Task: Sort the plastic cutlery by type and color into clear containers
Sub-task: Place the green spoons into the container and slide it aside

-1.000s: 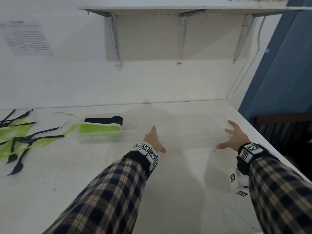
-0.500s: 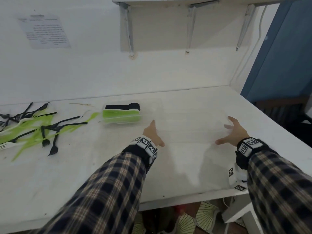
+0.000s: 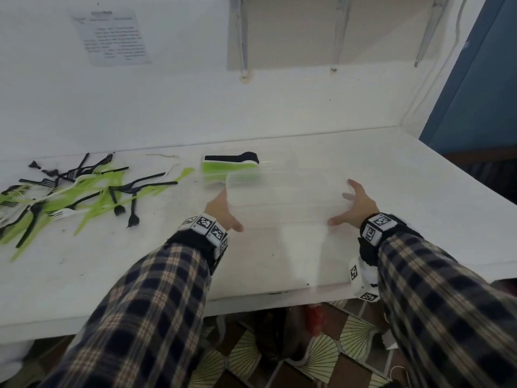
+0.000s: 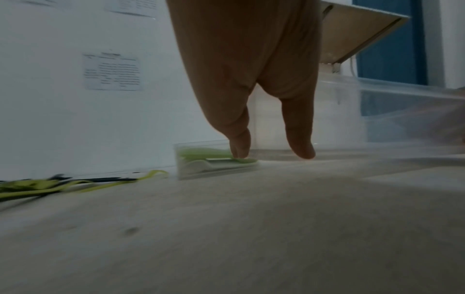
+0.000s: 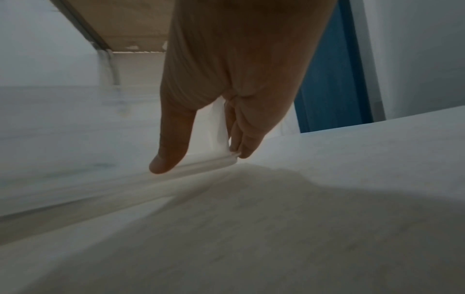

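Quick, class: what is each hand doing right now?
Left hand: open, fingers against the large clear plastic container.
Right hand: open, fingers spread on its other end.

We see the head view evenly and brightly lit, with soft shadows under the sleeves (image 3: 145,298) and bowed edges. Both wrist views are dim and smeared by motion blur; the clear box (image 4: 392,111) perhaps catches faint glare.

No text can be read anywhere. The white printed paper sheet (image 3: 112,37) taped to the wall at eleven o'clock carries lines too blurred to make out. The black-and-white square marker tags (image 3: 205,224) on the wristbands show patterns only.
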Tool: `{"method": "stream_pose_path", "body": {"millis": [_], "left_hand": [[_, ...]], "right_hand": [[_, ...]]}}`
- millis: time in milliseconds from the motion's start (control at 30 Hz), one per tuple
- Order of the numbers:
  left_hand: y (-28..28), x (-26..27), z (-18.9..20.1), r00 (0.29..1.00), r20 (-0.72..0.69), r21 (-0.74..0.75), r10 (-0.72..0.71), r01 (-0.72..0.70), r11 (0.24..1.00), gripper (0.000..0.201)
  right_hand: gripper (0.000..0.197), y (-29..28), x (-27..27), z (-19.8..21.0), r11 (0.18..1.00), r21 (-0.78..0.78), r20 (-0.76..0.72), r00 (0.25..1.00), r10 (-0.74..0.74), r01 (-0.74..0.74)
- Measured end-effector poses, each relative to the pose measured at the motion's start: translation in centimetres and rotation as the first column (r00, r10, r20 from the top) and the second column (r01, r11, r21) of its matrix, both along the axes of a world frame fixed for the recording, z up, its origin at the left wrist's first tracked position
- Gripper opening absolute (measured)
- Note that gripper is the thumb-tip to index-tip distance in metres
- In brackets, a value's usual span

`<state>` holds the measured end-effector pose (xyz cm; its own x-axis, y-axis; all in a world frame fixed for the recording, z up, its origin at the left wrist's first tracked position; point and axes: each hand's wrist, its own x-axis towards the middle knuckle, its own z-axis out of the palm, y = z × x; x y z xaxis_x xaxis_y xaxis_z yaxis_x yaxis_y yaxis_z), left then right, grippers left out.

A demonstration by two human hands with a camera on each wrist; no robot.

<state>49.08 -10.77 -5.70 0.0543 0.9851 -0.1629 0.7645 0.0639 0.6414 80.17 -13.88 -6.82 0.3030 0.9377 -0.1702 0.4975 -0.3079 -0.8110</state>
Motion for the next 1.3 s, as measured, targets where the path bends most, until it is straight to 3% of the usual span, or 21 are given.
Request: {"method": "stream_pose_path", "body": {"millis": [433,1033,1167,1300], "left_hand": [[-0.9,-8.4,0.0,0.995,-0.033,-0.011,0.095,-0.095,0.995,0.088],[-0.4,-10.4,-2.1,0.999,-0.035,-0.092,0.003,-0.006,0.996,0.089],[0.0,-10.9,-2.0,0.998,-0.049,-0.097,-0.036,0.031,0.995,0.078],[0.3,-11.7,-1.2,0.997,0.024,-0.158,-0.070,0.073,0.985,0.079]], "right_hand": [[0.114,0.7,-8.4,-0.4,0.996,0.032,-0.023,0.996,0.089,-0.088],[0.113,0.6,-10.2,-0.4,0.997,-0.034,0.008,0.998,0.070,-0.070],[0.103,0.3,-10.6,0.6,0.996,0.026,0.036,0.996,0.086,-0.087],[0.079,0.6,-11.3,1.9,0.982,0.155,0.183,0.980,0.079,-0.108]]}}
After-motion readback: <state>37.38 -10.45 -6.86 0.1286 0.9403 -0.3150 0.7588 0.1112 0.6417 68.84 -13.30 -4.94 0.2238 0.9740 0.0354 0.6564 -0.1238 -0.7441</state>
